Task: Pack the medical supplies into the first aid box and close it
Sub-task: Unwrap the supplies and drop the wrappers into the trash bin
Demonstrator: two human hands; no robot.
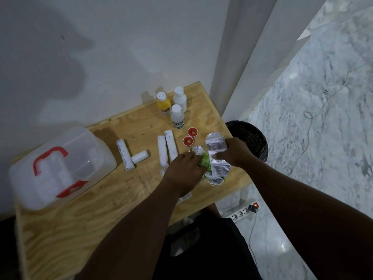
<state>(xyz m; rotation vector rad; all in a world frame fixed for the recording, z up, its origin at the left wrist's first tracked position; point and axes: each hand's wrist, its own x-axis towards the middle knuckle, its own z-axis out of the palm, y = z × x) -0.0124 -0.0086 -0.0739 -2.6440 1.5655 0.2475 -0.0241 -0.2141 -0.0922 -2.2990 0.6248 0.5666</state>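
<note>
A translucent first aid box with a red handle and red latch stands shut at the table's left. Several white bandage rolls lie in the middle. Three bottles, one yellow, stand at the back, with two small red round tins in front of them. At the right edge lies a pile of silver and green blister packs. My left hand rests on the green pack. My right hand pinches a silver blister strip lifted off the pile.
The plywood table stands against a white wall. A black mesh waste bin sits just past the table's right edge. A power strip and cables lie on the marble floor.
</note>
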